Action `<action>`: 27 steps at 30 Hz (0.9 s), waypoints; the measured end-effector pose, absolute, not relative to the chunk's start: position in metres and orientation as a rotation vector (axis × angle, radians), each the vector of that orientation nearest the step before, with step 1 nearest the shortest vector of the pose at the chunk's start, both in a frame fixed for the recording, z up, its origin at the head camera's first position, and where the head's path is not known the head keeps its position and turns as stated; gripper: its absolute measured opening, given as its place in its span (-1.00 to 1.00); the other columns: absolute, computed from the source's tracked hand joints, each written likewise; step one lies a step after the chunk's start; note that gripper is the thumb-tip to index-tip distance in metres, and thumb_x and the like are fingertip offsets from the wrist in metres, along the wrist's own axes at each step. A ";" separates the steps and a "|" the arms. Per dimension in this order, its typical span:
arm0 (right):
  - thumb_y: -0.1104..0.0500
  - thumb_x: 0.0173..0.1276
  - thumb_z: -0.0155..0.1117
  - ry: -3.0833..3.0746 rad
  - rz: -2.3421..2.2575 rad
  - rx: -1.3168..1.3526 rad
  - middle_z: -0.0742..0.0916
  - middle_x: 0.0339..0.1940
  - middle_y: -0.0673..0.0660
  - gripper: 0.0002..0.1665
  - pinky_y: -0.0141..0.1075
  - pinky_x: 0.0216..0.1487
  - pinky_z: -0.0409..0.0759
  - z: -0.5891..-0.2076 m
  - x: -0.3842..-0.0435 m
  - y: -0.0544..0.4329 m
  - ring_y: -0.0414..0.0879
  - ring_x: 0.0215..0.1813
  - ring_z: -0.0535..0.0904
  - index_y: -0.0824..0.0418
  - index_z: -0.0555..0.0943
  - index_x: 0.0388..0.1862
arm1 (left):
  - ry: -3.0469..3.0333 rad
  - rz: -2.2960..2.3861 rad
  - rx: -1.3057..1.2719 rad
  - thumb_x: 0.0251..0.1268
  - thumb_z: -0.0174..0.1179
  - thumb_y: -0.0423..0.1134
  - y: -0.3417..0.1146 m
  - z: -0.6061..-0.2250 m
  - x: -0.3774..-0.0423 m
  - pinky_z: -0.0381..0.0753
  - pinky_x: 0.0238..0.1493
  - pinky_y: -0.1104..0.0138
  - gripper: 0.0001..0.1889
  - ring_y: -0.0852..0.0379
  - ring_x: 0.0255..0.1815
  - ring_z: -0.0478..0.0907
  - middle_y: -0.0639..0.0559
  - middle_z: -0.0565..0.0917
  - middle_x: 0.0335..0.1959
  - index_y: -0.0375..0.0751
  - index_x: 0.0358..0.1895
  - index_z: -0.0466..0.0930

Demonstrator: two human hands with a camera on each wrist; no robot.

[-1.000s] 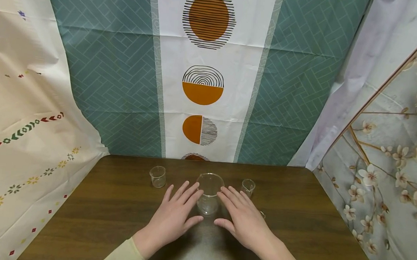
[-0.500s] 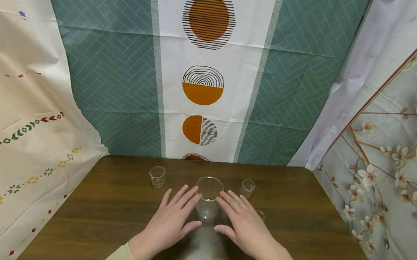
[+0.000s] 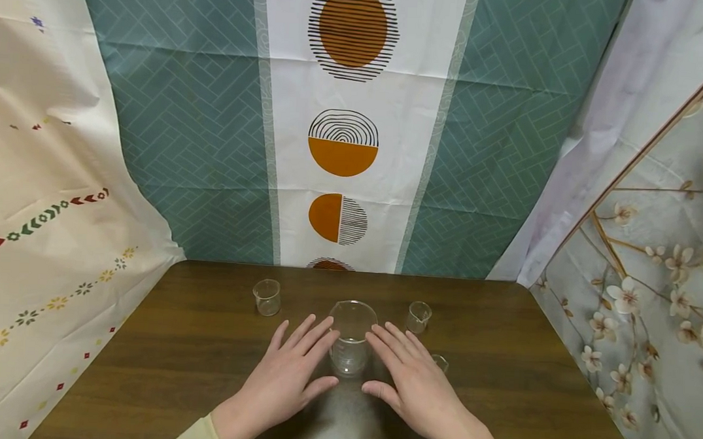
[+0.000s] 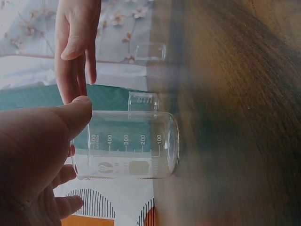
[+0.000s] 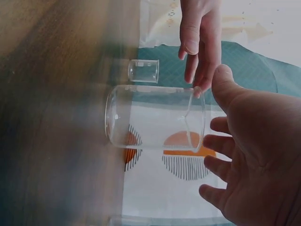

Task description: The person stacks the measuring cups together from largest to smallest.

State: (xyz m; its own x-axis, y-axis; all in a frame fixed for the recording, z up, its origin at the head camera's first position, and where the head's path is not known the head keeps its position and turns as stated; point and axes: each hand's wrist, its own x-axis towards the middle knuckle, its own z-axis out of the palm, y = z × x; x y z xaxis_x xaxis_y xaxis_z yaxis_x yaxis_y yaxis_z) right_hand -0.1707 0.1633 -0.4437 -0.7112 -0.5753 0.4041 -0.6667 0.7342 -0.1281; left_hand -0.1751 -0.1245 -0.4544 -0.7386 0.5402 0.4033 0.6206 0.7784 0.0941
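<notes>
In the head view a large clear glass beaker (image 3: 348, 358) stands upright on the table between both hands. My left hand (image 3: 285, 379) is at its left side and my right hand (image 3: 417, 387) at its right, fingers extended, fingertips right at the rim. Both thumbs point inward on the near side. In the left wrist view the beaker (image 4: 127, 134) shows white volume marks, with the left thumb over its rim end. The right wrist view has the right hand's spread fingers (image 5: 218, 146) along the rim of the beaker (image 5: 150, 115).
A small beaker (image 3: 267, 299) stands at the back left of the brown wooden table (image 3: 162, 362). Another small beaker (image 3: 419, 317) is at the back right. A third glass rim (image 3: 441, 363) shows partly behind the right hand. Patterned cloths (image 3: 202, 128) hang around the table.
The large beaker has slid a short way toward me along with both hands, mostly in the first half second. More of the glass behind the right hand now shows.
</notes>
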 end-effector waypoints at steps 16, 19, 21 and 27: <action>-0.21 0.53 0.49 -2.691 0.687 0.707 0.51 0.67 0.21 0.01 0.21 0.56 0.41 -0.435 -0.199 0.152 0.19 0.67 0.40 0.24 0.35 0.73 | -2.589 -0.289 -0.913 0.52 0.36 0.25 -0.128 -0.456 -0.176 0.27 0.52 -0.41 -0.24 -0.23 0.72 0.25 -0.02 0.35 0.73 -0.09 0.60 0.48; -0.25 0.52 0.48 -2.733 0.775 0.652 0.50 0.68 0.18 0.03 0.22 0.52 0.46 -0.433 -0.203 0.149 0.18 0.66 0.42 0.18 0.34 0.75 | -2.601 -0.292 -0.915 0.53 0.36 0.25 -0.128 -0.455 -0.176 0.26 0.53 -0.41 -0.24 -0.22 0.73 0.24 -0.01 0.34 0.73 -0.09 0.60 0.48; -0.28 0.52 0.48 -2.760 0.836 0.620 0.49 0.68 0.17 0.04 0.25 0.50 0.48 -0.433 -0.206 0.147 0.18 0.66 0.42 0.14 0.33 0.77 | -2.606 -0.294 -0.915 0.53 0.35 0.25 -0.128 -0.455 -0.176 0.25 0.54 -0.41 -0.24 -0.22 0.73 0.23 -0.01 0.34 0.73 -0.09 0.60 0.47; -0.31 0.47 0.52 -2.814 0.968 0.585 0.51 0.67 0.18 0.06 0.31 0.47 0.48 -0.436 -0.214 0.144 0.21 0.65 0.43 0.09 0.35 0.77 | -2.604 -0.303 -0.920 0.54 0.35 0.25 -0.129 -0.455 -0.175 0.26 0.53 -0.41 -0.24 -0.22 0.73 0.24 -0.02 0.34 0.73 -0.10 0.60 0.47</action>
